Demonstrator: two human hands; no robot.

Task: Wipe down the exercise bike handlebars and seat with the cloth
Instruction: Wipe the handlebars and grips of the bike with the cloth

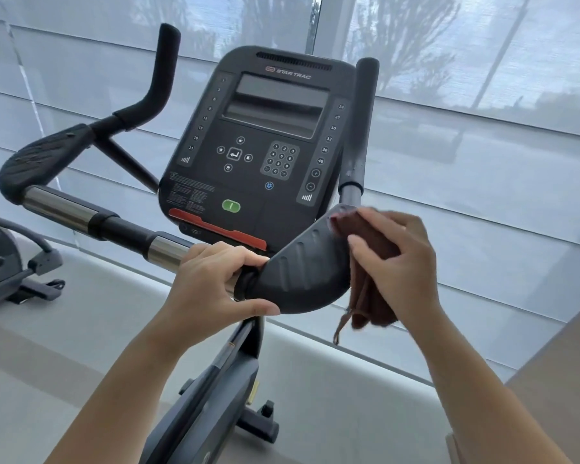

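The exercise bike's black handlebars (302,272) run across the middle, with a curved right elbow pad near me and a left pad (44,155) further off. My left hand (211,283) grips the bar just left of the right pad. My right hand (395,262) holds a folded brown cloth (369,249) against the right edge of that pad, and the cloth's loose end hangs below. The seat is out of view.
The bike's console (262,142) with screen and keypad stands behind the bar. Upright grips (365,105) rise on either side. Another machine (0,262) sits at the left on the pale floor. Blinds cover the windows behind.
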